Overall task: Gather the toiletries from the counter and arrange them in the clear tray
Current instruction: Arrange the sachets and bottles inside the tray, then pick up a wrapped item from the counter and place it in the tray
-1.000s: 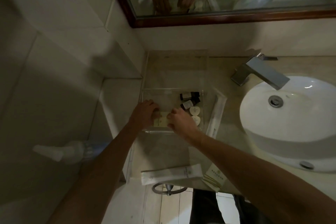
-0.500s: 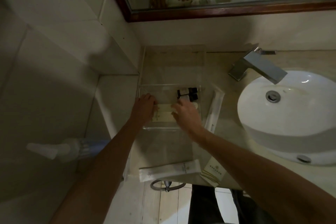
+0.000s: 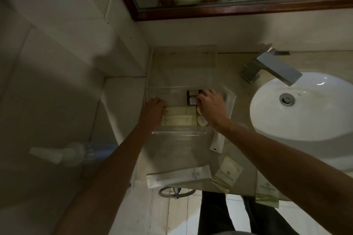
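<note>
With our left hand bracing the clear tray, our right hand fingers closed on the small dark bottles, while the long white sachet lay crosswise on the tabletop, nearer us.

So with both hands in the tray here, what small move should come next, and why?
Probably finish squaring the small dark bottles under the right hand, then reach for the long white packet beside the tray. The cream boxes at the left hand already lie side by side, while that packet and other packets remain on the counter.
</note>
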Motion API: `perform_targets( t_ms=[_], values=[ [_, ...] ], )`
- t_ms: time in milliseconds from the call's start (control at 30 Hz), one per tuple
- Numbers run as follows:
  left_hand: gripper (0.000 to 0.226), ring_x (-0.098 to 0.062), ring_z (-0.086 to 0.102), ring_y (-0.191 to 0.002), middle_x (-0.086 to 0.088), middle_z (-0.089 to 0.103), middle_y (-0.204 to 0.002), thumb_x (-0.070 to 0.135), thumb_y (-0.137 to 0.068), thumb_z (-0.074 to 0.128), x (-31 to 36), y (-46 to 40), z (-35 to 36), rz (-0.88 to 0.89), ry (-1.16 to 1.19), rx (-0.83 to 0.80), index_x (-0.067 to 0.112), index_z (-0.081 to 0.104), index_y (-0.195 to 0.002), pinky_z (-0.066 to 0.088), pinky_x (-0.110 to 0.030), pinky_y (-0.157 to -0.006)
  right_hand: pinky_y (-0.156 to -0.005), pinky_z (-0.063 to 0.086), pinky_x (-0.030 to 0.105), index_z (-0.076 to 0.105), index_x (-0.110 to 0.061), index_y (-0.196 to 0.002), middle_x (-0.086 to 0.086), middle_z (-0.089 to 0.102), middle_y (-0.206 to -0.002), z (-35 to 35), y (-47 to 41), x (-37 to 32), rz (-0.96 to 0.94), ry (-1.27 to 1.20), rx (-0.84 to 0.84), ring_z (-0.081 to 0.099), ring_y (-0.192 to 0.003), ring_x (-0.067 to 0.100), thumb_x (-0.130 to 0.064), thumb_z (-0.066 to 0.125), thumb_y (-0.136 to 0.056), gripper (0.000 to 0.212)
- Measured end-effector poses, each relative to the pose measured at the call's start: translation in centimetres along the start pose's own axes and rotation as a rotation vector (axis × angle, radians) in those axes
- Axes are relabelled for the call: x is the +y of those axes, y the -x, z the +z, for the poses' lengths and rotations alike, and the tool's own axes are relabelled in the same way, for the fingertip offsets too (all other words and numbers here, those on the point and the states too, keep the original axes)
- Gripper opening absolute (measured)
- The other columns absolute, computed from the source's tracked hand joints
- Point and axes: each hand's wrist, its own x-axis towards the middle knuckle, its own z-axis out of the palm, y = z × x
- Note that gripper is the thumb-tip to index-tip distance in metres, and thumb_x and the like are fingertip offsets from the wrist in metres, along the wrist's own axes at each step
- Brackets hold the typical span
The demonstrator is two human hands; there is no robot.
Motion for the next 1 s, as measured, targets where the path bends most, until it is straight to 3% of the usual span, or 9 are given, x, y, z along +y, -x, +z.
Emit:
perform_targets(
  t_ms=[133,233,367,533,667,800,1000],
  values=[
    [0.030,-0.028,0.056,-0.098,-0.006,0.057,-0.106,0.011,-0.078,0.064,0.5,0.4,-1.1,0.035,-0.004,0.064,0.016,0.059,-0.107,0.043,-0.041,-0.078,-0.088,0.048,0.035,0.066,-0.015,-0.110,0.005,0.065,-0.112,-0.6,0.0,-0.1,0.006,-0.027,0.009,0.056,-0.101,0.021,-0.027,0.056,-0.097,0.020],
    [0.039,-0.029,0.057,-0.096,-0.010,0.057,-0.113,0.026,-0.084,0.062,3.0,0.5,-2.6,0.072,-0.008,0.155,0.015,0.054,-0.120,0.049,-0.041,-0.079,-0.085,0.046,0.035,0.066,-0.015,-0.111,0.006,0.064,-0.115,-2.5,0.6,0.2,-0.040,-0.035,0.002,0.057,-0.104,0.023,-0.031,0.061,-0.092,0.025],
    [0.044,-0.029,0.054,-0.103,-0.012,0.055,-0.119,0.034,-0.087,0.060,8.1,1.9,-2.7,0.055,0.106,0.218,0.011,0.052,-0.124,0.047,-0.041,-0.082,-0.089,0.049,0.036,0.063,-0.014,-0.118,0.009,0.061,-0.122,-6.4,3.7,2.5,-0.089,-0.054,-0.035,0.059,-0.107,0.024,-0.024,0.063,-0.089,0.031],
    [0.040,-0.026,0.054,-0.102,-0.011,0.055,-0.118,0.032,-0.088,0.060,15.8,6.2,-0.1,0.085,0.228,0.178,0.012,0.054,-0.122,0.048,-0.038,-0.081,-0.085,0.052,0.032,0.060,-0.015,-0.129,0.007,0.058,-0.126,-10.3,11.4,9.7,0.013,-0.099,-0.127,0.059,-0.106,0.023,-0.022,0.068,-0.087,0.043],
    [0.038,-0.024,0.057,-0.099,-0.007,0.055,-0.117,0.035,-0.084,0.061,20.5,10.4,2.6,0.098,0.162,-0.012,0.018,0.054,-0.118,0.052,-0.037,-0.080,-0.083,0.050,0.031,0.065,-0.021,-0.118,0.000,0.060,-0.114,-11.7,18.2,15.0,0.129,-0.068,-0.282,0.059,-0.102,0.020,-0.033,0.066,-0.088,0.032],
    [0.039,-0.021,0.058,-0.096,-0.005,0.056,-0.116,0.037,-0.082,0.066,23.7,12.5,4.1,0.120,0.104,-0.090,0.017,0.056,-0.114,0.052,-0.035,-0.079,-0.089,0.048,0.031,0.062,-0.025,-0.122,-0.004,0.059,-0.120,-11.1,23.1,16.3,0.129,-0.041,-0.488,0.057,-0.105,0.017,-0.044,0.065,-0.087,0.040],
    [0.040,-0.022,0.058,-0.099,-0.002,0.056,-0.115,0.036,-0.081,0.068,27.6,11.0,4.1,0.136,0.134,-0.107,0.018,0.056,-0.116,0.052,-0.037,-0.080,-0.090,0.046,0.033,0.059,-0.022,-0.127,0.000,0.058,-0.123,-10.5,23.4,15.8,0.121,-0.022,-0.530,0.057,-0.106,0.020,-0.047,0.069,-0.083,0.051]
  ],
)
